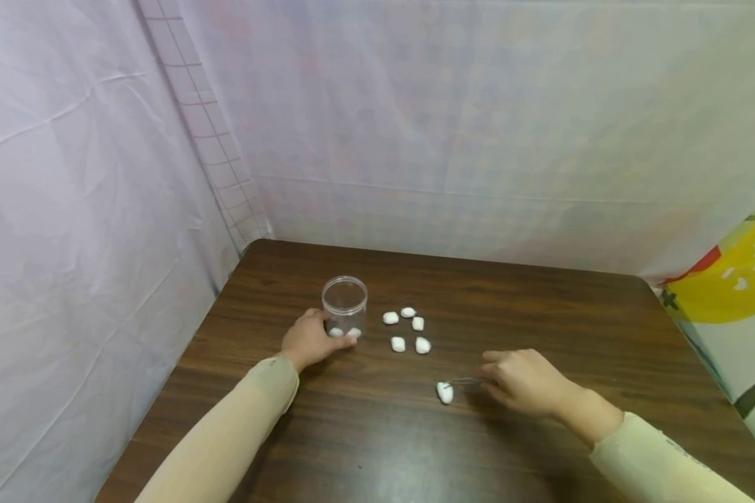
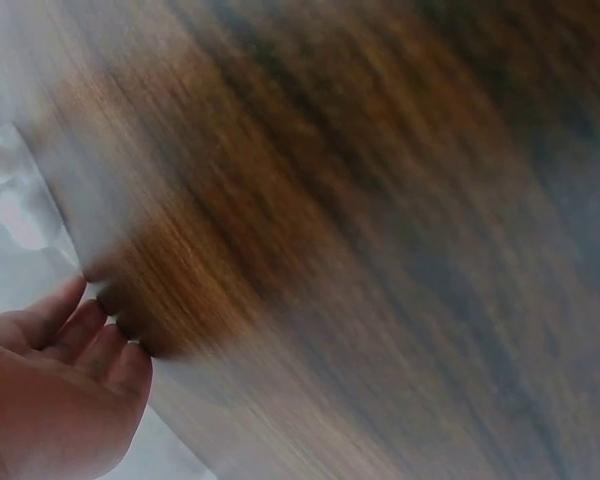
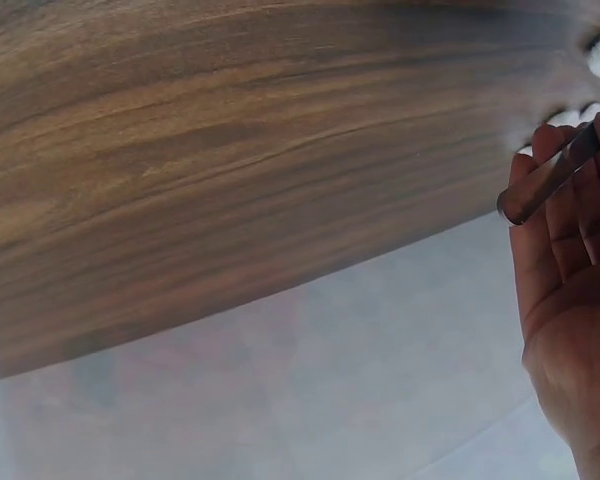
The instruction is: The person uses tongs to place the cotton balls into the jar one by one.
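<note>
My left hand [image 1: 314, 339] grips a clear, lidless jar [image 1: 344, 302] low on its side, thumb in front. A couple of small white lumps [image 1: 336, 332] lie at the jar's bottom. In my right hand [image 1: 528, 381] is a pair of metal tweezers [image 1: 464, 381], its tips at a single white lump [image 1: 444, 392] on the table; whether they pinch it I cannot tell. The right wrist view shows the tweezers' blunt end [image 3: 550, 180] across the fingers. Between the hands, several similar soft-looking lumps [image 1: 398, 344] lie loosely grouped right of the jar.
Everything stands on a dark brown wood-grain table [image 1: 377, 440] with rounded far corners. Pale cloth [image 1: 465, 126] hangs behind it and another white sheet [image 1: 69, 209] along the left. A yellow patterned cloth [image 1: 730, 286] shows beyond the right edge.
</note>
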Action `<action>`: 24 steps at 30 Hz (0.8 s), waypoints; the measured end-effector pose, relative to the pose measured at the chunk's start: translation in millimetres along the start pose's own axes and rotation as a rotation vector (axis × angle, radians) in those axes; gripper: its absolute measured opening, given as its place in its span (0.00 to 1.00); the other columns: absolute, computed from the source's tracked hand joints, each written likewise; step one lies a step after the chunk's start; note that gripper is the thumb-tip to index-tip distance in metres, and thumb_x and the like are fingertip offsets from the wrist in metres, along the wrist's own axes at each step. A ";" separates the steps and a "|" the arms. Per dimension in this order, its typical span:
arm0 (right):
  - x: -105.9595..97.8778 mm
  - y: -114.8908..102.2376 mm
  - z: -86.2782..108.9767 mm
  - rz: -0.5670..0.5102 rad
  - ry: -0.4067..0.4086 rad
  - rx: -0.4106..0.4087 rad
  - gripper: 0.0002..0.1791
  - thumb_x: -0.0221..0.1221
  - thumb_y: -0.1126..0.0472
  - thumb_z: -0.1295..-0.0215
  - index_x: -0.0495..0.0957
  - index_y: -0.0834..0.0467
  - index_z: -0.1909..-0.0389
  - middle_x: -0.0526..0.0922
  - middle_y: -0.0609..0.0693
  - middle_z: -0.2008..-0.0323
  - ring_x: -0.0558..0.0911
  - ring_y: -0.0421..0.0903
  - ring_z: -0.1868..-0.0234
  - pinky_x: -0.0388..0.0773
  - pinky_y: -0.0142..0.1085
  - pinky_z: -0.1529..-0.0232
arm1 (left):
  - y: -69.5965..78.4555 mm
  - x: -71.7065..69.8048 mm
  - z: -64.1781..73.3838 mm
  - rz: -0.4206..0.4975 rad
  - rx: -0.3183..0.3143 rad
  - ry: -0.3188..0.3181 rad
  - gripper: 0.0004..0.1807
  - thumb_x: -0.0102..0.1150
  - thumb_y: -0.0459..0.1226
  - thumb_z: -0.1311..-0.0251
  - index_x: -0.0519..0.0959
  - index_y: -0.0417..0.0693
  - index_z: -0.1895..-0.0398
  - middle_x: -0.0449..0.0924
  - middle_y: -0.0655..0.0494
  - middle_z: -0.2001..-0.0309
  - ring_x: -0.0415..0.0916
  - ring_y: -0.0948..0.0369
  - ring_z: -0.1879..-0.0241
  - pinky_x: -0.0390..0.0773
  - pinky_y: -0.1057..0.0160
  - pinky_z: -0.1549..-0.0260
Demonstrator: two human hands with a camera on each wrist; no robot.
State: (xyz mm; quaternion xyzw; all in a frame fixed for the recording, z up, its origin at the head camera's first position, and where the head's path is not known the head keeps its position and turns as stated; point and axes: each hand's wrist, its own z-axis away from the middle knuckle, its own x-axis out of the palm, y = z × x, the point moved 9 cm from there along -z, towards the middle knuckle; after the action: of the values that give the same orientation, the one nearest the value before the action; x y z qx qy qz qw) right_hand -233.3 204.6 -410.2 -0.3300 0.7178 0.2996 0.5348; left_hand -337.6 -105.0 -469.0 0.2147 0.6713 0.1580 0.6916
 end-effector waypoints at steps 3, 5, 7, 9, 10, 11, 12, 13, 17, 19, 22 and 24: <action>1.5 -0.2 0.7 0.005 0.000 0.000 0.07 0.66 0.56 0.54 0.82 0.50 0.71 0.77 0.42 0.69 0.75 0.38 0.80 0.73 0.39 0.82 | -0.2 0.2 -0.3 0.000 0.001 0.000 0.44 0.63 0.66 0.62 0.74 0.49 0.44 0.71 0.50 0.48 0.71 0.52 0.53 0.72 0.49 0.57; 3.6 -0.4 1.4 0.002 -0.006 -0.003 0.07 0.67 0.56 0.53 0.82 0.50 0.71 0.78 0.44 0.69 0.76 0.40 0.79 0.74 0.39 0.82 | -0.9 1.1 -0.8 -0.001 0.001 0.001 0.44 0.63 0.66 0.62 0.74 0.50 0.44 0.71 0.50 0.48 0.71 0.52 0.53 0.72 0.49 0.57; 5.8 -0.4 2.2 -0.001 -0.012 -0.006 0.08 0.66 0.56 0.53 0.82 0.51 0.70 0.79 0.46 0.67 0.78 0.42 0.78 0.75 0.40 0.80 | -1.5 2.2 -1.5 -0.002 0.003 0.004 0.44 0.63 0.67 0.63 0.74 0.50 0.44 0.71 0.50 0.48 0.71 0.52 0.53 0.72 0.49 0.57; 7.9 -0.3 2.8 -0.004 -0.018 -0.008 0.08 0.66 0.56 0.53 0.82 0.51 0.70 0.78 0.45 0.68 0.78 0.41 0.78 0.75 0.40 0.80 | -1.7 2.9 -2.4 -0.003 0.006 0.006 0.44 0.62 0.67 0.63 0.74 0.50 0.44 0.71 0.50 0.48 0.71 0.52 0.53 0.72 0.49 0.57; 8.7 -0.3 3.0 -0.009 -0.019 -0.009 0.08 0.66 0.56 0.52 0.82 0.51 0.69 0.78 0.44 0.69 0.77 0.41 0.78 0.75 0.39 0.81 | -1.9 3.3 -2.6 -0.003 0.006 0.007 0.44 0.62 0.67 0.63 0.74 0.50 0.44 0.72 0.50 0.48 0.71 0.52 0.53 0.72 0.49 0.57; 9.0 -0.4 3.0 -0.011 -0.016 -0.009 0.09 0.66 0.56 0.53 0.83 0.51 0.69 0.78 0.44 0.68 0.77 0.40 0.78 0.75 0.39 0.80 | -2.2 3.6 -2.9 -0.004 0.006 0.008 0.44 0.62 0.67 0.63 0.74 0.50 0.44 0.72 0.50 0.48 0.71 0.52 0.53 0.72 0.49 0.57; 9.3 -0.3 3.0 -0.012 -0.017 -0.009 0.09 0.66 0.56 0.52 0.83 0.51 0.69 0.78 0.43 0.69 0.77 0.40 0.78 0.75 0.39 0.81 | -2.3 3.9 -3.2 -0.005 0.005 0.007 0.44 0.62 0.67 0.63 0.74 0.50 0.44 0.71 0.50 0.48 0.71 0.52 0.53 0.72 0.49 0.57; 9.4 -0.4 3.0 -0.013 -0.018 -0.009 0.09 0.66 0.56 0.53 0.83 0.51 0.68 0.78 0.43 0.68 0.77 0.40 0.78 0.75 0.39 0.80 | -2.3 3.9 -3.1 -0.005 0.005 0.007 0.44 0.62 0.67 0.63 0.74 0.50 0.44 0.71 0.50 0.48 0.71 0.52 0.53 0.72 0.49 0.57; 8.1 -0.3 3.0 -0.015 -0.009 -0.001 0.09 0.66 0.56 0.53 0.83 0.50 0.68 0.77 0.43 0.68 0.77 0.40 0.78 0.75 0.39 0.80 | -2.5 4.3 -3.1 -0.009 0.006 0.009 0.44 0.62 0.67 0.63 0.74 0.51 0.44 0.72 0.50 0.48 0.71 0.52 0.53 0.72 0.49 0.57; 7.0 0.0 3.1 -0.019 -0.003 0.003 0.10 0.66 0.55 0.52 0.83 0.50 0.67 0.78 0.44 0.67 0.78 0.41 0.77 0.76 0.40 0.79 | -2.4 4.3 -3.0 -0.009 0.008 0.011 0.44 0.63 0.67 0.63 0.75 0.51 0.45 0.72 0.50 0.49 0.71 0.52 0.53 0.72 0.49 0.57; 6.5 1.3 3.2 -0.026 0.001 0.012 0.10 0.66 0.55 0.52 0.84 0.51 0.66 0.80 0.46 0.65 0.80 0.43 0.74 0.77 0.42 0.77 | -2.1 3.8 -2.7 -0.007 0.009 0.013 0.44 0.63 0.67 0.64 0.75 0.51 0.45 0.72 0.50 0.49 0.71 0.53 0.54 0.72 0.49 0.57; 7.6 2.0 3.2 -0.033 -0.007 0.015 0.10 0.66 0.56 0.51 0.84 0.51 0.66 0.80 0.48 0.64 0.81 0.45 0.71 0.78 0.43 0.74 | -1.9 3.4 -2.6 -0.008 0.008 0.014 0.44 0.63 0.67 0.63 0.75 0.51 0.45 0.72 0.51 0.49 0.71 0.53 0.54 0.72 0.49 0.57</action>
State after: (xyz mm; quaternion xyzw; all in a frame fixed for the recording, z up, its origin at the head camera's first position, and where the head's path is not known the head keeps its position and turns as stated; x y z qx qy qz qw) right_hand -234.6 207.1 -418.2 -0.3369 0.7126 0.2865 0.5446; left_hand -340.2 -104.6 -472.8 0.2137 0.6774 0.1541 0.6868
